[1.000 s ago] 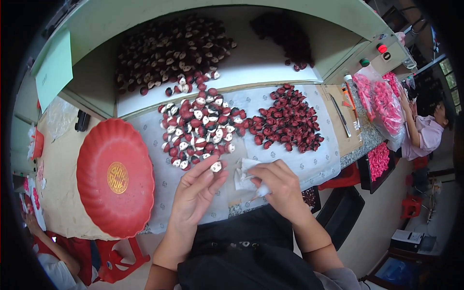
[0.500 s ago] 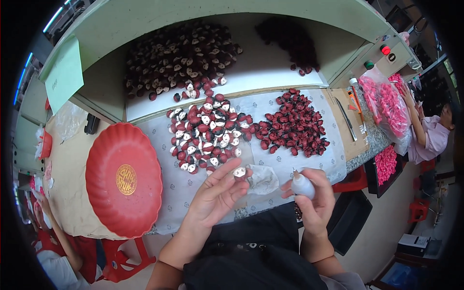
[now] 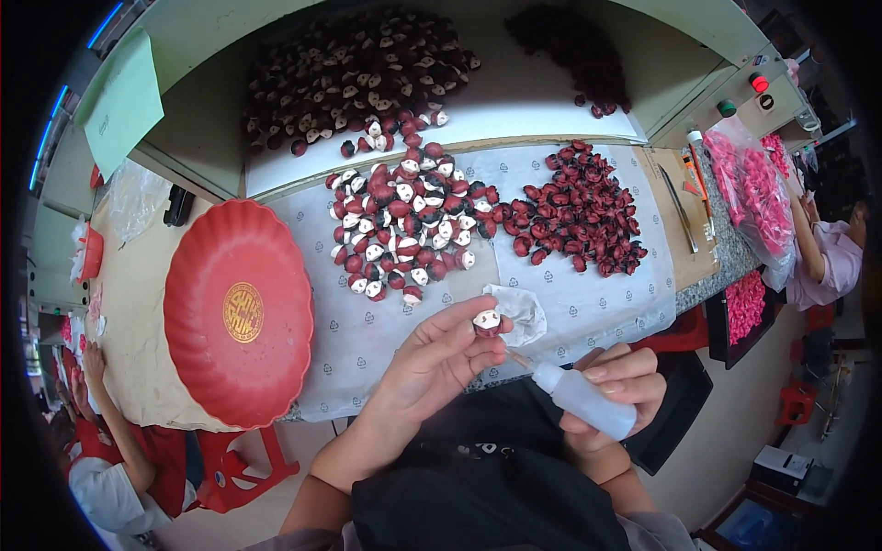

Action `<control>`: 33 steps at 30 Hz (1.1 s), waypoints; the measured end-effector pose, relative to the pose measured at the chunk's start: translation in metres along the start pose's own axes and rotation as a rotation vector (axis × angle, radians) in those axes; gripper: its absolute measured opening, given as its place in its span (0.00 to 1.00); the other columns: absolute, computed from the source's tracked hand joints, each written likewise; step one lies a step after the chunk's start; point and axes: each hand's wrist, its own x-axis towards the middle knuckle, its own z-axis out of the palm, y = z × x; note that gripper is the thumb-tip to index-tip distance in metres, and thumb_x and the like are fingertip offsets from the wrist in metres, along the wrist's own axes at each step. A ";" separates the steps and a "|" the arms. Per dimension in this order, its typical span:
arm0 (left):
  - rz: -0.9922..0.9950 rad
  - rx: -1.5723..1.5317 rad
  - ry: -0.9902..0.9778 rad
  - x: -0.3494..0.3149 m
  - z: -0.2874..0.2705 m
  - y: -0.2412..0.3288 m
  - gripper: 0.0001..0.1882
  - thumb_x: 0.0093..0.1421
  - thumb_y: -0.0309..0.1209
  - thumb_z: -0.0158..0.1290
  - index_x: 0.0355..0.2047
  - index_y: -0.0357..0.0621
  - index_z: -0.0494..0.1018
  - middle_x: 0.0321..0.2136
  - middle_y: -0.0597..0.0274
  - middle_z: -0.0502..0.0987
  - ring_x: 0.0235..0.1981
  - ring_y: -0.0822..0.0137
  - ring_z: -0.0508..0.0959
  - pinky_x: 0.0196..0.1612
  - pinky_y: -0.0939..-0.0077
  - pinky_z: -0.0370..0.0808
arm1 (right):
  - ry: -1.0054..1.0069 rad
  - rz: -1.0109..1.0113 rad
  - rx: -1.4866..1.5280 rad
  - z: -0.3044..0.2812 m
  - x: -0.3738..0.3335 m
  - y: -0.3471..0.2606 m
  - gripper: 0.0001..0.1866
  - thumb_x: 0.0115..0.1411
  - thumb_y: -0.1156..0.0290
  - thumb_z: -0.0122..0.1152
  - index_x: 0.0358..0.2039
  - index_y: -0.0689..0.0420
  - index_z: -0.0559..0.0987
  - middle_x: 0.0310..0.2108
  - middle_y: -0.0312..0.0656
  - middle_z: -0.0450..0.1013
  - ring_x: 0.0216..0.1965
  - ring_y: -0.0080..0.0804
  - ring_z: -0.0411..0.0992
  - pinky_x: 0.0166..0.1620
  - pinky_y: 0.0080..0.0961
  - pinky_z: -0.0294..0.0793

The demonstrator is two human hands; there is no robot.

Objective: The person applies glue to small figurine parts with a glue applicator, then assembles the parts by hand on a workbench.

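Observation:
My left hand (image 3: 424, 360) pinches a small round dark-red piece with a white face (image 3: 487, 320) between thumb and fingertips. In my right hand (image 3: 623, 376) is a pale translucent squeeze bottle (image 3: 582, 400), tilted so its thin nozzle points up and left at my left fingers, just below the piece. Whether the tip touches anything I cannot tell. Beyond my hands lies a pile of similar red-and-white pieces (image 3: 404, 220). To its right is a pile of dark-red, petal-like pieces (image 3: 583, 216). A crumpled white cloth or bag (image 3: 519, 314) lies behind my left fingertips.
A scalloped red plastic tray (image 3: 197, 321) stands at the left. More pieces fill the shelf (image 3: 358, 78) at the back. Tweezers (image 3: 678, 207) and an orange tube (image 3: 695, 174) lie right, near a bag of pink pieces (image 3: 753, 193). Other people sit at both sides.
My right hand has tipped the bottle from upright, bringing its nozzle left to my left hand. The left hand, still holding the piece, has shifted slightly right. The whole view has shifted a little.

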 end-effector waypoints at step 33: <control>0.034 0.146 0.043 0.000 0.000 -0.005 0.17 0.54 0.30 0.45 0.44 0.37 0.64 0.37 0.52 0.71 0.38 0.67 0.71 0.43 0.72 0.66 | -0.131 -0.101 -0.031 0.000 -0.002 0.006 0.28 0.29 0.76 0.71 0.33 0.57 0.68 0.32 0.42 0.66 0.25 0.31 0.67 0.24 0.22 0.69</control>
